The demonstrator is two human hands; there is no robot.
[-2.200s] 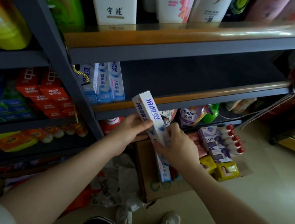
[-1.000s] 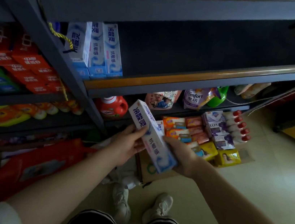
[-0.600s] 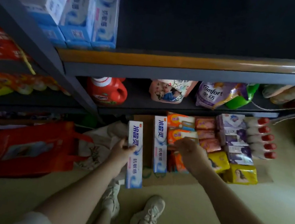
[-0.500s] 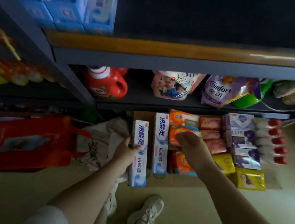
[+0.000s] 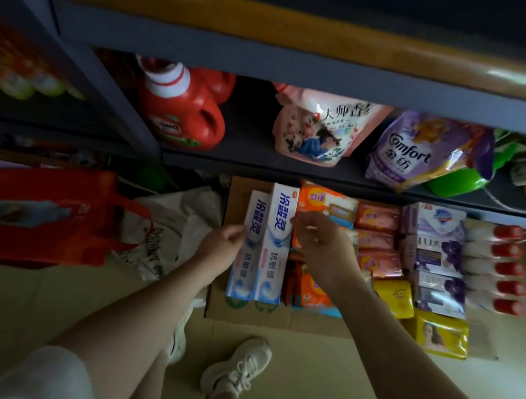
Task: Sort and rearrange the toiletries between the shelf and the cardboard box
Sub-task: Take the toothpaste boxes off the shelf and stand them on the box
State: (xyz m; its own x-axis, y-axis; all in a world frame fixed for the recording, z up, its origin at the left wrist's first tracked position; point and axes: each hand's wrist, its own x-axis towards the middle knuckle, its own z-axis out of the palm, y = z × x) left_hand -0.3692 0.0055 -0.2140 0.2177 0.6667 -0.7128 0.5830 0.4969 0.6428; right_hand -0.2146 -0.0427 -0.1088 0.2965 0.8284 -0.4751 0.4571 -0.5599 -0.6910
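A: Head camera: what are the hands doing?
B: The left hand (image 5: 219, 247) grips the left toothpaste box (image 5: 247, 248) by its edge, lying at the left end of the cardboard box (image 5: 275, 316) on the floor.
A: And the right?
B: The right hand (image 5: 322, 245) hovers over orange soap packs (image 5: 325, 204), fingers loosely curled, holding nothing. Its fingertips are just beside the second toothpaste box (image 5: 276, 245), which touches the first.
A: Above?
B: The shelf (image 5: 306, 70) carries a red detergent jug (image 5: 182, 113) and a purple Comfort pouch (image 5: 423, 154).
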